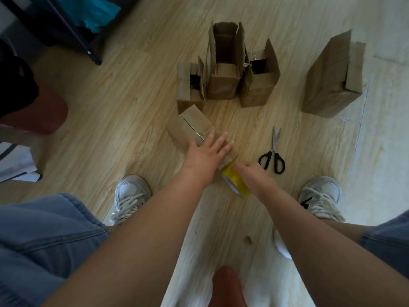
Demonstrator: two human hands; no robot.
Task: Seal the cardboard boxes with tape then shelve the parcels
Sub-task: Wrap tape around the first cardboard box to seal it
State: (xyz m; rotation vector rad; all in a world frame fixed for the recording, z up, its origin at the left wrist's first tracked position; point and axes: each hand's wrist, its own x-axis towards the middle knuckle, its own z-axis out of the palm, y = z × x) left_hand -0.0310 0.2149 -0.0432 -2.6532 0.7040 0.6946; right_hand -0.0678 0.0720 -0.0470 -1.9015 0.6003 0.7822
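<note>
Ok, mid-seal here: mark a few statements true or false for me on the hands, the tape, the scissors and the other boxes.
1. The left hand lies flat, fingers straight, on the closed box. True.
2. The right hand holds the scissors. False: it grips the yellow tape roll; the scissors lie untouched on the floor, to the right of the box.
3. The tape roll is at the near end of the closed box. True.
4. The three boxes standing behind the closed box are already sealed. False: their top flaps stand open.
</note>
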